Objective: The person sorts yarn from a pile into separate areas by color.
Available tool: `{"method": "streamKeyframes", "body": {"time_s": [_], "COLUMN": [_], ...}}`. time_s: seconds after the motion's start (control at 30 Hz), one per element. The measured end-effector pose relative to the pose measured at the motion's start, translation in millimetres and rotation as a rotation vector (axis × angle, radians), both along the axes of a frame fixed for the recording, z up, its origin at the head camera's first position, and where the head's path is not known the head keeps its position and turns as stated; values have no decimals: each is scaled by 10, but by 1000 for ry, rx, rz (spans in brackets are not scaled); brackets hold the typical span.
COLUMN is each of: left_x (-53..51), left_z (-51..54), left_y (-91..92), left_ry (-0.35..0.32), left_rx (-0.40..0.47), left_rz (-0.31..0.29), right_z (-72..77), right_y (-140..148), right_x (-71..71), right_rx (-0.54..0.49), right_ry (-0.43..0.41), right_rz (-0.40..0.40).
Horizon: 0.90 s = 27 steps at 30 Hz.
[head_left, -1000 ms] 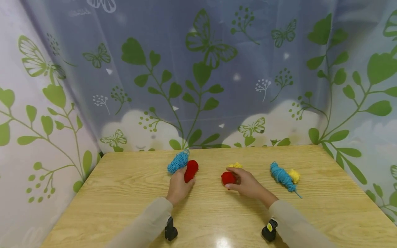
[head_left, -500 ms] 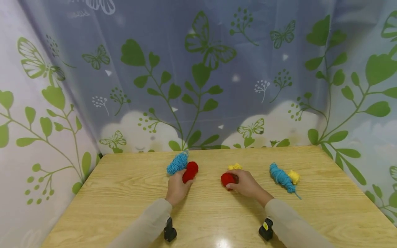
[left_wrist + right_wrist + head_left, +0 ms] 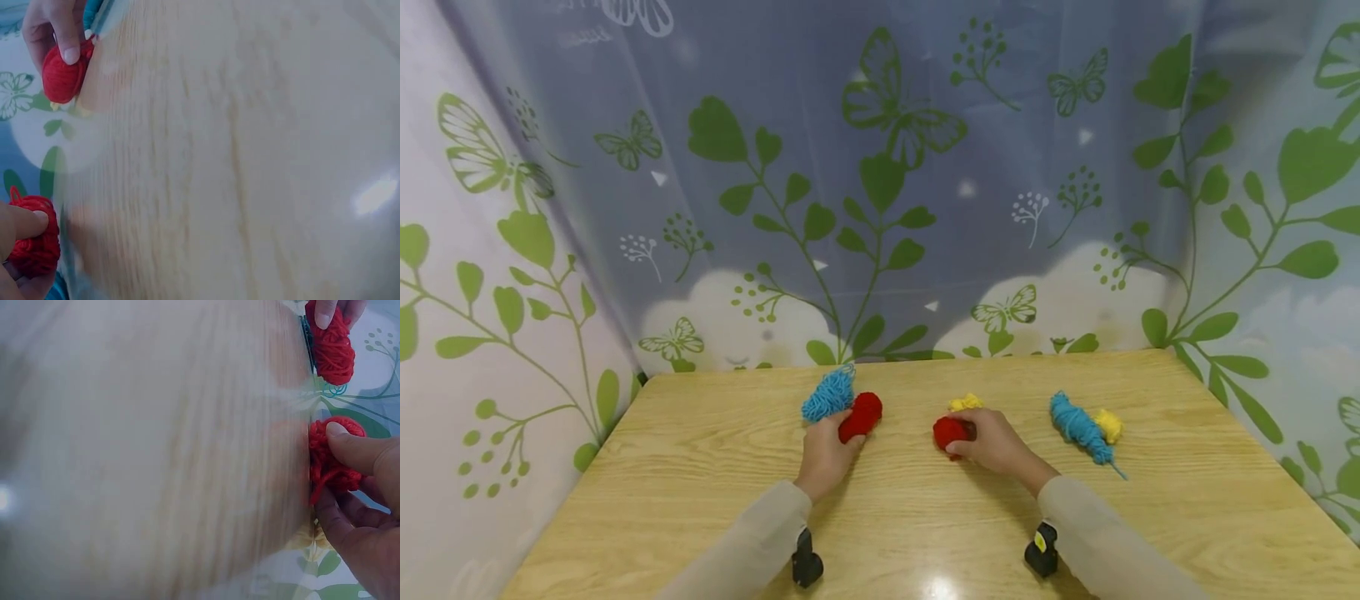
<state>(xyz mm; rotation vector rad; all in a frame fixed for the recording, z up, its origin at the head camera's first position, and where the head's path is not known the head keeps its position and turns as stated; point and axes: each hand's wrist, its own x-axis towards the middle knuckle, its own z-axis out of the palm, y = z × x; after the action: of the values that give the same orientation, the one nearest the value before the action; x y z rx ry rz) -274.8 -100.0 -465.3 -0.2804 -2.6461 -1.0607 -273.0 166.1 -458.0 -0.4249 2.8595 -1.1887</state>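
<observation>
My left hand (image 3: 827,454) grips an elongated red yarn bundle (image 3: 861,417) beside a blue yarn bundle (image 3: 829,396). To the right, my right hand (image 3: 997,443) holds a rounder red yarn ball (image 3: 950,436) between thumb and fingers, and a yellow yarn piece (image 3: 966,402) lies just behind it. In the left wrist view, the left thumb presses on the red bundle (image 3: 36,240). The right wrist view shows the right thumb on top of the red ball (image 3: 337,456), with a loose strand hanging near the fingertips.
A long blue yarn bundle (image 3: 1078,427) with a loose tail lies on the right part of the wooden table (image 3: 917,525), touching a small yellow ball (image 3: 1109,426). A patterned curtain (image 3: 775,208) stands behind the table's back edge.
The head view has shifted slightly. Compared with a second ago, the left hand's red bundle is tilted a little more to the right; both hands keep their holds.
</observation>
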Motion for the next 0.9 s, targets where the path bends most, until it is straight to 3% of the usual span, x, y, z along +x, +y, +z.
{"method": "streamKeyframes", "body": {"time_s": [0.33, 0.63, 0.9], "left_x": [178, 414, 591], "left_z": [66, 95, 60], "left_y": [45, 120, 169], "left_ry": [-8, -76, -124], "left_rx": [-28, -22, -1], "left_rz": [-103, -169, -229], "right_z": [0, 1, 23], "right_y": [10, -10, 16], "right_x": [3, -6, -6], "right_rx": [-24, 3, -11], "right_ry": [-16, -2, -10], "right_rz": [-10, -6, 23]}}
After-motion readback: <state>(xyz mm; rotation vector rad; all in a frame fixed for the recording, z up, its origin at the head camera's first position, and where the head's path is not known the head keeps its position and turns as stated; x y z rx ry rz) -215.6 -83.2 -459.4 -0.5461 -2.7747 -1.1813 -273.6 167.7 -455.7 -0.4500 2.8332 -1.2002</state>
